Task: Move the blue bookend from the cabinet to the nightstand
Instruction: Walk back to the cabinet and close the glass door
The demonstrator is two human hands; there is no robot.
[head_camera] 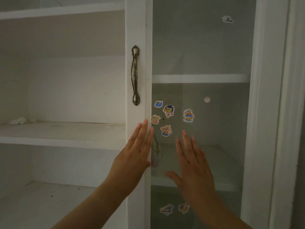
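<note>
A white cabinet fills the view, with a glass-paned door [214,52] on its right side and open shelves on its left. My left hand [133,154] lies flat on the door's white frame [136,27], fingers spread, just below the brass handle [135,75]. My right hand [194,169] rests flat against the glass pane with fingers apart. Neither hand holds anything. No blue bookend is visible anywhere in the view. The nightstand is out of sight.
Cartoon stickers [168,111] dot the glass near my fingertips. A crumpled white scrap [18,120] lies on the left middle shelf [66,141]. Behind the glass, shelves [200,78] look bare. The cabinet's side frame [283,113] stands at the right.
</note>
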